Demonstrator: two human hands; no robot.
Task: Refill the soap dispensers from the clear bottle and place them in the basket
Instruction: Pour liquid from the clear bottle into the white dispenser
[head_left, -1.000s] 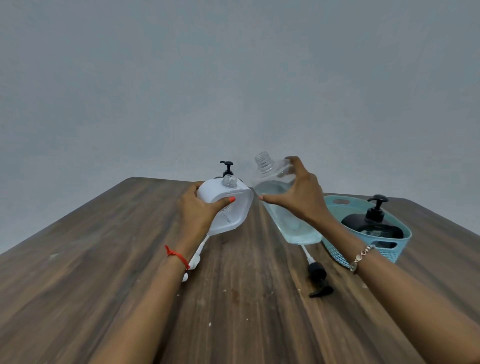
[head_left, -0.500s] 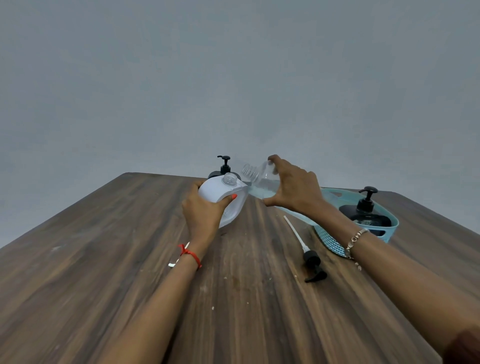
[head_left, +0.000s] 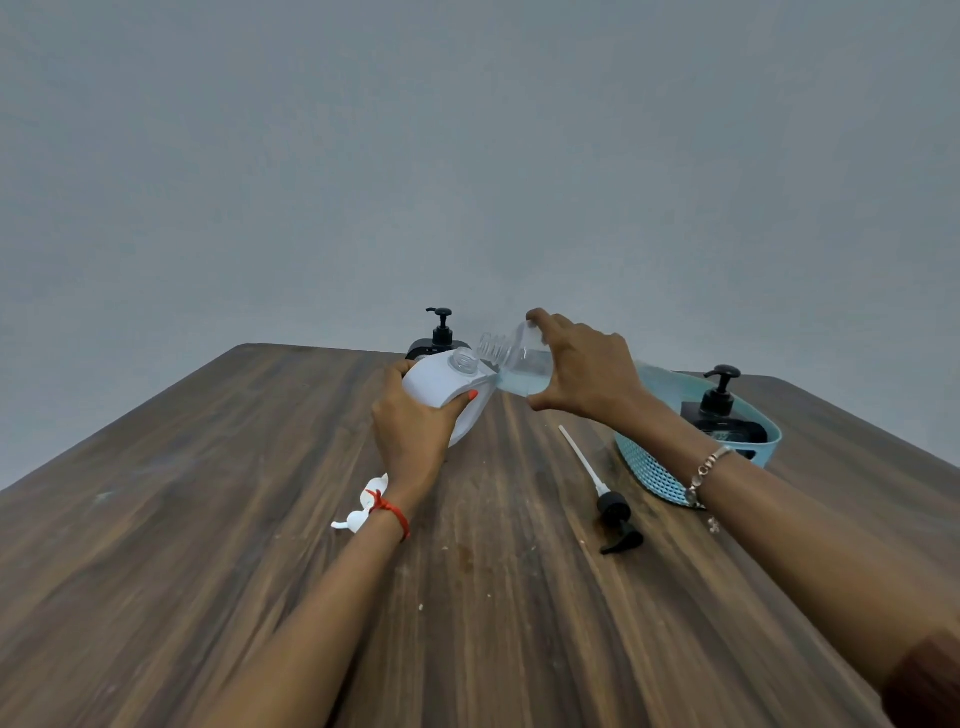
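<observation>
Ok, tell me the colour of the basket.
The basket is light teal, its wall patterned with small holes; head view shows it best.

Tilted clear bottle (head_left: 521, 365) — mouth just beside uncapped white dispenser (head_left: 440, 387).

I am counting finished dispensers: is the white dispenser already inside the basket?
No, the left hand grips the white dispenser left of the basket, not inside it.

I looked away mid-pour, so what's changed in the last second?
The right hand has tipped the clear bottle over from near upright, bringing its neck down beside the white dispenser's open mouth. The left hand still grips the dispenser; neither hand let go. The loose black pump and the basket stayed put.
</observation>
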